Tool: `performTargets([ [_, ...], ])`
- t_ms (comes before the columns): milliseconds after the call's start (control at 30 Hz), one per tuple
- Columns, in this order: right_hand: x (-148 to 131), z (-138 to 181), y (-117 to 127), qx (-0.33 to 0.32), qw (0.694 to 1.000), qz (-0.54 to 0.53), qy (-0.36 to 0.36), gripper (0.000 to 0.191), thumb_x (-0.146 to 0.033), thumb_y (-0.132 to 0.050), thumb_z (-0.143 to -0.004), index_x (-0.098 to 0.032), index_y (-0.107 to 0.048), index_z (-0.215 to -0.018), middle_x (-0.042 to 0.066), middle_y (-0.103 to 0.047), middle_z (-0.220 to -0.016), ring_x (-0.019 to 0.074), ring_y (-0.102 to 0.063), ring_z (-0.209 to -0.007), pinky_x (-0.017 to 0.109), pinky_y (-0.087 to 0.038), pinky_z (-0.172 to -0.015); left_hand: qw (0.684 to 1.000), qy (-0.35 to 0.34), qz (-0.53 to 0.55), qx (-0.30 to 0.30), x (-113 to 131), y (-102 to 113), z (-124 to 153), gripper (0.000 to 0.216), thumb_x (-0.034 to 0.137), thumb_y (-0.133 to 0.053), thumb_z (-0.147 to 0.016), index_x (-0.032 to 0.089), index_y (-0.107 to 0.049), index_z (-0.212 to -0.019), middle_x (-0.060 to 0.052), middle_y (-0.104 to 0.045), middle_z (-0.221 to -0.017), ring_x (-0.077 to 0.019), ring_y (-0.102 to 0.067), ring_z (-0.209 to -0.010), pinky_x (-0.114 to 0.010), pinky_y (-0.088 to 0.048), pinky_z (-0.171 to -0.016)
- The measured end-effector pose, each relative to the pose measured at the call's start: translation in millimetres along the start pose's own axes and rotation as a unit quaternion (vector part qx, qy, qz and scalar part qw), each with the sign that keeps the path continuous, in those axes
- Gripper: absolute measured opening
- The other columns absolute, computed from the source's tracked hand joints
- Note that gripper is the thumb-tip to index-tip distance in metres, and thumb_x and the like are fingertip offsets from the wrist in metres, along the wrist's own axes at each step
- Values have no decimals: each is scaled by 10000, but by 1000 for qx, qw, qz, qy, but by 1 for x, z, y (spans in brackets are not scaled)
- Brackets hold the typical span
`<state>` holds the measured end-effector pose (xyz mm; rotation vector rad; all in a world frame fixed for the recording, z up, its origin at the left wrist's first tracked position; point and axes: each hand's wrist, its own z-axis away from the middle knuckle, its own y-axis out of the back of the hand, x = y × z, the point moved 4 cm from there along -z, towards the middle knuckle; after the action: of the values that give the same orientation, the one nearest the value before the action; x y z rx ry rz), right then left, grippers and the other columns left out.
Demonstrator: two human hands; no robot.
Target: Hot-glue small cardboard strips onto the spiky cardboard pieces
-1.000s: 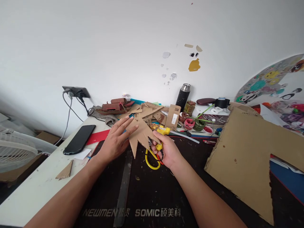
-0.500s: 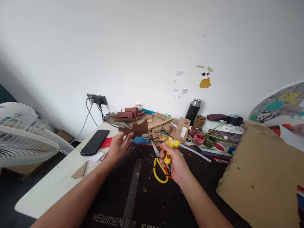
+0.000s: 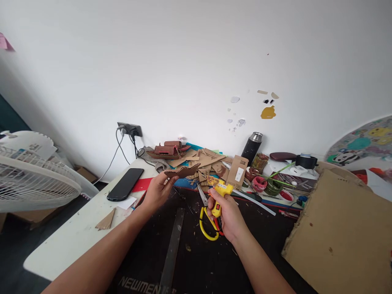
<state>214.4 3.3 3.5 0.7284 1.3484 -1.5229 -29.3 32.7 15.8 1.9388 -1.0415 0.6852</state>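
Observation:
My left hand (image 3: 159, 190) pinches a jagged brown cardboard cut-out (image 3: 183, 170), holding it nearly flat above the desk's far side. My right hand (image 3: 226, 214) is closed round a small yellow glue gun (image 3: 221, 193), its nozzle pointing left toward the cut-out. Yellow-handled scissors (image 3: 207, 219) lie on the black mat (image 3: 196, 261) just under and left of the right hand. A metal ruler (image 3: 172, 249) lies lengthwise on the mat between my forearms.
A black phone (image 3: 125, 184) rests on the white desk at left, by a cardboard triangle (image 3: 106, 221). Cardboard scraps (image 3: 208, 161), paint pots (image 3: 259, 183) and a black flask (image 3: 252, 148) crowd the back. A big cardboard sheet (image 3: 343, 228) fills the right. A fan (image 3: 33, 175) stands left.
The left hand lifted the cut-out off the mat and tipped it almost flat. The right hand left the scissors on the mat and raised the glue gun. My view tilted up and left.

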Motion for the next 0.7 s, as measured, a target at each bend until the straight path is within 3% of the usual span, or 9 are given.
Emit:
performTargets([
  [100,1,-1,1,-5,1000,16,8,594,-658,-946,-699,-170,-619,-609,-7,-587,-552,117,-566,-447,211,-394,-403,1000,10,18,-3,1,-2,1,433,642,-643,-965,239,-799,-989,-98,-847,-1095,-303,-771,-1018,-406,-587,-934],
  [233,-2,-3,2,10,999,7,30,599,-692,-966,-650,-180,-661,-709,-12,-616,-578,131,-575,-445,222,-393,-396,988,82,128,-3,-1,-2,1,572,761,-742,-860,203,-796,-973,-102,-844,-1003,-314,-766,-980,-426,-608,-911],
  [333,-7,-3,3,26,998,-2,51,625,-722,-967,-633,-186,-675,-761,-21,-611,-568,128,-563,-438,225,-396,-399,965,129,227,-18,1,-1,0,623,770,-820,-792,193,-813,-1029,-115,-844,-1043,-330,-762,-1037,-443,-616,-931],
  [533,-11,0,-1,7,997,-25,66,642,-724,-959,-649,-196,-705,-911,-50,-609,-565,123,-535,-411,228,-405,-397,919,225,311,-93,18,-8,11,593,681,-887,-777,218,-818,-1141,-118,-844,-1118,-330,-791,-956,-460,-655,-859],
  [700,2,2,-5,-27,998,36,47,677,-806,-908,-657,-191,-637,-736,-21,-616,-557,131,-573,-403,226,-404,-381,896,259,324,-159,26,-23,22,588,672,-889,-781,208,-823,-1136,-118,-847,-1051,-318,-794,-892,-408,-645,-754],
])
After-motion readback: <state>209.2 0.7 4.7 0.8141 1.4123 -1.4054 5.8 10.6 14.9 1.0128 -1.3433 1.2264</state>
